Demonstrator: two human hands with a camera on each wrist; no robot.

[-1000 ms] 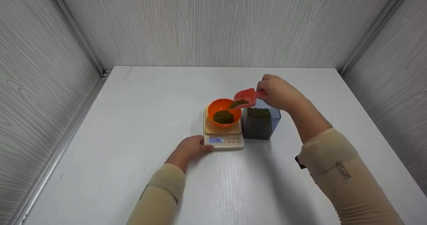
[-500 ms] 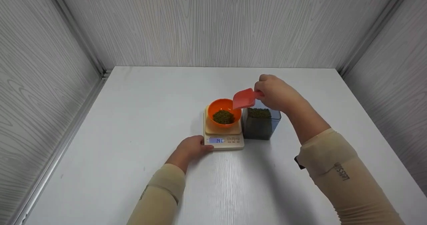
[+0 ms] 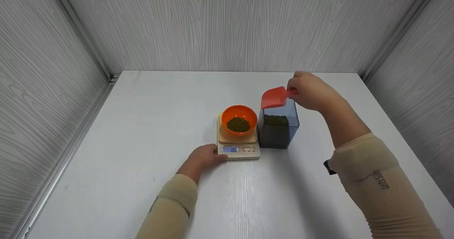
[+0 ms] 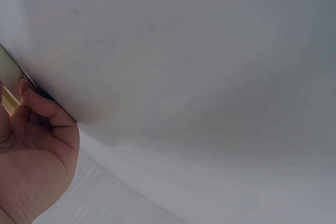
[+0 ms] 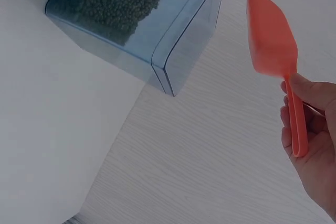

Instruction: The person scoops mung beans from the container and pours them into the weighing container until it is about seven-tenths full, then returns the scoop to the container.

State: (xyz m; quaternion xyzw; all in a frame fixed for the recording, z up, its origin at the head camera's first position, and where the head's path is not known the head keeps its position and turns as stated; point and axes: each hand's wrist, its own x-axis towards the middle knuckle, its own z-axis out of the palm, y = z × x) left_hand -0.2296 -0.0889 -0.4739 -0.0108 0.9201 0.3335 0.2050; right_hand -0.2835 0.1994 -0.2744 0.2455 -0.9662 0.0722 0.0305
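My right hand (image 3: 314,92) grips the handle of a red scoop (image 3: 274,98), its blade raised over the bin and holding nothing that I can see; the right wrist view shows the scoop (image 5: 270,35) from behind. Beneath it stands a clear bluish bin (image 3: 292,120) with small dark green beans (image 3: 276,120) inside. An orange bowl (image 3: 251,115) with a heap of the same beans sits on a cream kitchen scale (image 3: 248,154), its display lit. My left hand (image 3: 204,157) holds the scale's front left corner, thumb on top; in the left wrist view its fingers are curled.
The bin stands right beside the scale, on its right. All of it is on a white table (image 3: 159,118), with grey wood-grain walls (image 3: 241,26) at the back and sides.
The scoop tipped its beans into the bowl, then moved right and up with my right hand, over the bin. The display reading changed. My left hand stayed put.
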